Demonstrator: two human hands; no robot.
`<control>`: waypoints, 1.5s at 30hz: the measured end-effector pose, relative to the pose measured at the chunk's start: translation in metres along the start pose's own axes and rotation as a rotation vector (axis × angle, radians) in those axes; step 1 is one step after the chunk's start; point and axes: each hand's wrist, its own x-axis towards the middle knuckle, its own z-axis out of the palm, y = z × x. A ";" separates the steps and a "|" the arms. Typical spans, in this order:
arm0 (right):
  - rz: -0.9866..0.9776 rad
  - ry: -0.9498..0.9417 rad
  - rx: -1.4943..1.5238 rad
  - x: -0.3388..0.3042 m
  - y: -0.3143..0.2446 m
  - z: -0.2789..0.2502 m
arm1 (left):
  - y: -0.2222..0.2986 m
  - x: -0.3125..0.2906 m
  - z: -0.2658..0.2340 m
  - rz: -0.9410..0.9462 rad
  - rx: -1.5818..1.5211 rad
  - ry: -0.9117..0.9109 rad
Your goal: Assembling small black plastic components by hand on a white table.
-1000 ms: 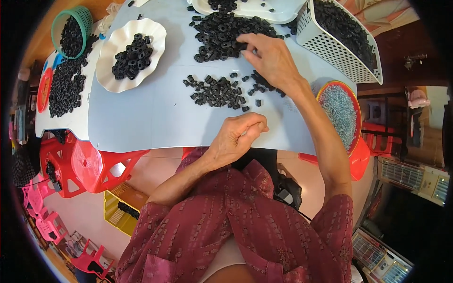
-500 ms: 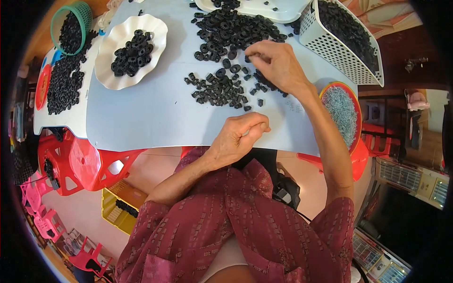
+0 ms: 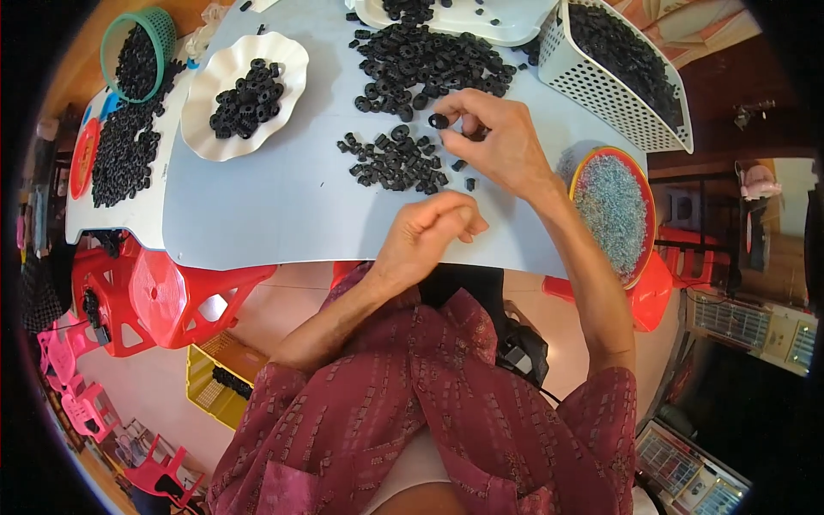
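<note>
My right hand (image 3: 498, 142) hovers over the pale blue-grey table (image 3: 283, 202) and pinches a small black ring (image 3: 439, 121) between thumb and fingertips. Just left of it lies a small heap of black rings (image 3: 390, 161); a bigger heap (image 3: 429, 60) lies beyond. My left hand (image 3: 433, 230) rests near the table's front edge with its fingers curled in; whether something is inside is hidden.
A white scalloped plate (image 3: 206, 129) holds black rings at the left. A green basket (image 3: 163, 26) and a white tray (image 3: 137, 223) with more rings stand further left. A white perforated basket (image 3: 601, 94) is at the right, a red-rimmed bowl of bluish-grey bits (image 3: 611, 206) beside it. Red stools (image 3: 154, 296) stand below.
My right hand drew back from the big heap toward me and left, now holding one black ring above the small heap. My left hand stayed put.
</note>
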 end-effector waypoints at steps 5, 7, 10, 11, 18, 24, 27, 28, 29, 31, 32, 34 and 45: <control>-0.046 0.145 0.341 -0.038 -0.001 0.003 | 0.006 0.006 -0.006 -0.017 -0.464 0.023; -0.037 0.169 0.396 -0.054 -0.003 0.010 | 0.008 0.010 -0.006 -0.006 -0.519 -0.019; -0.017 0.230 0.422 -0.072 -0.003 0.020 | 0.011 0.010 -0.006 -0.120 -0.520 -0.027; -0.062 0.289 0.334 -0.077 -0.002 0.022 | 0.007 0.009 -0.007 -0.123 -0.563 -0.048; -0.130 0.307 0.109 -0.103 -0.013 0.014 | 0.005 0.002 0.003 -0.162 -0.527 -0.076; -0.102 0.400 0.125 -0.110 -0.009 0.021 | 0.006 0.000 0.015 -0.122 -0.441 -0.037; -0.156 0.408 0.006 -0.111 -0.006 0.021 | 0.004 -0.001 0.018 -0.142 -0.408 0.003; -0.162 0.401 -0.009 -0.112 -0.005 0.020 | 0.002 -0.001 0.016 -0.138 -0.342 0.001; -0.168 0.394 -0.024 -0.112 -0.004 0.020 | -0.001 -0.001 0.015 -0.134 -0.276 -0.001; -0.162 0.360 -0.066 -0.113 -0.005 0.015 | -0.002 -0.003 0.013 -0.119 -0.228 0.007; -0.159 0.328 -0.107 -0.113 -0.005 0.010 | -0.003 -0.003 0.013 -0.100 -0.177 0.013; -0.126 0.334 -0.149 -0.105 0.003 -0.006 | -0.006 -0.002 0.012 -0.105 -0.141 0.024; 0.179 0.084 -0.360 -0.049 0.056 -0.049 | -0.001 -0.003 0.014 -0.108 -0.056 -0.006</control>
